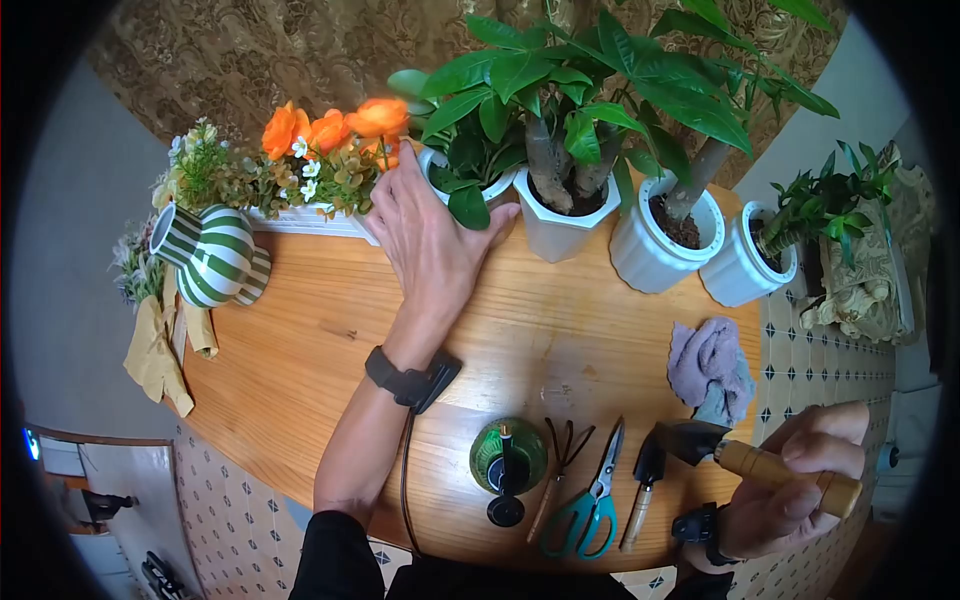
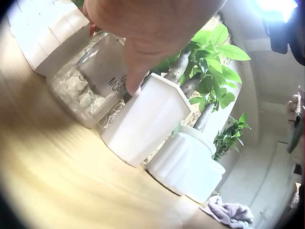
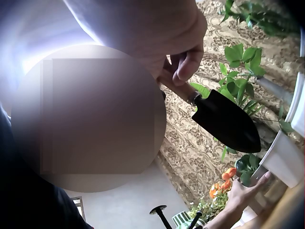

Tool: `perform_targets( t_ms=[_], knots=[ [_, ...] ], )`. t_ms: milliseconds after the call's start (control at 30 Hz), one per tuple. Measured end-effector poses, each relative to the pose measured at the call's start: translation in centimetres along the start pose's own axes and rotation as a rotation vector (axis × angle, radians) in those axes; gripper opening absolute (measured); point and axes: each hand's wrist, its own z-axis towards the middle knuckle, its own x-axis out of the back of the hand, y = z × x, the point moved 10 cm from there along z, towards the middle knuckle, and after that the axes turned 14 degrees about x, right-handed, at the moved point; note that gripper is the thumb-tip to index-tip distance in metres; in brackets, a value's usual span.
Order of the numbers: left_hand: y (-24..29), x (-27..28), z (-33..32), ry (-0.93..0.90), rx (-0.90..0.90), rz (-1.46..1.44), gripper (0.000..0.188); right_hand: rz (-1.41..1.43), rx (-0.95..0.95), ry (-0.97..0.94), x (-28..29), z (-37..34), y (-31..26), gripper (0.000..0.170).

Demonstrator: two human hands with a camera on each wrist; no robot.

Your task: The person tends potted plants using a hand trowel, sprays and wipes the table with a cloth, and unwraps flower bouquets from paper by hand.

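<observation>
Trowel [image 3: 228,121]: black blade, wooden handle; clasped in the curled fingers of the right hand [image 1: 772,515], blade projecting beyond them. Presumably light, stiff and sturdy; best held at the handle, behind the metal collar.

Clear pot [image 2: 88,98]: lettered wall, pale stones inside; standing on the table [image 1: 330,340] within the left hand's [image 1: 432,230] grasp, thumb on one side, fingers around the other, fingertip contact partly hidden. Probably smooth, slippery, breakable if glass; best taken round the wall, below the leaves [image 1: 468,155].

White pot [image 1: 565,232]: just beside the left thumb.

Orange flowers [image 1: 330,130]: beside the left fingers.

Shears [image 1: 590,515]: left of the right fingers.
</observation>
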Motion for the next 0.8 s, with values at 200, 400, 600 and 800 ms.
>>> perform_targets(
  t_ms=[200,400,600,800],
  knots=[
    [-0.8,0.5,-0.1,0.036,0.061,-0.032,0.113,0.018,0.028,-0.07,-0.1,0.3,-0.6,0.043],
    [-2.7,3.7,-3.3,-0.148,0.001,-0.253,0.108,0.131,0.056,-0.197,-0.6,0.1,0.0,0.03],
    [-4.2,6.0,-7.1,-0.347,0.05,-0.438,0.111,0.114,-0.008,-0.079,-1.1,-1.3,0.6,0.052],
    [-3.7,5.6,-9.4,-0.635,0.035,-0.679,0.137,0.147,-0.258,-0.056,-3.0,-1.3,0.2,0.052]
  ],
)
